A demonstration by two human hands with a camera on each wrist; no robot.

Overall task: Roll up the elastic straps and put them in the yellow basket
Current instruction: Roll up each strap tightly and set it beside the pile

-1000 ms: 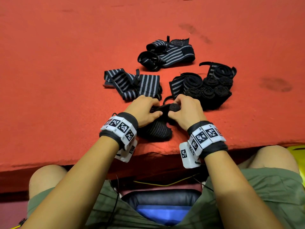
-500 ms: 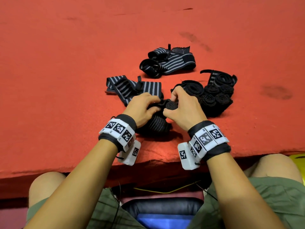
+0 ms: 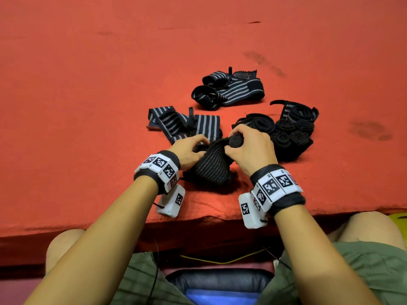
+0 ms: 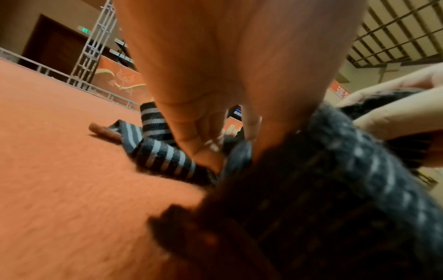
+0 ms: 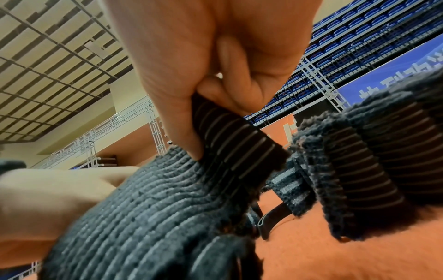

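Observation:
I hold a black striped elastic strap (image 3: 211, 168) over the red mat near its front edge. My right hand (image 3: 246, 144) grips its rolled end (image 3: 236, 139), the spiral facing up; the right wrist view shows my fingers (image 5: 230, 89) pinching the striped roll (image 5: 235, 136). My left hand (image 3: 189, 148) pinches the other side of the roll, and the loose tail (image 4: 323, 189) hangs down onto the mat. Several rolled straps (image 3: 290, 133) lie bunched just right of my hands. A yellow sliver (image 3: 399, 217), perhaps the basket, shows at the right edge by my knee.
Two unrolled striped straps lie on the red mat (image 3: 88, 106): one (image 3: 182, 125) just beyond my left hand, another (image 3: 229, 91) farther back. The mat's front edge (image 3: 110, 225) runs above my knees. A yellow cable (image 3: 222, 259) crosses below it.
Both hands have lifted the strap and moved it slightly away from me; the rolled end has grown and now points its spiral upward in my right hand.

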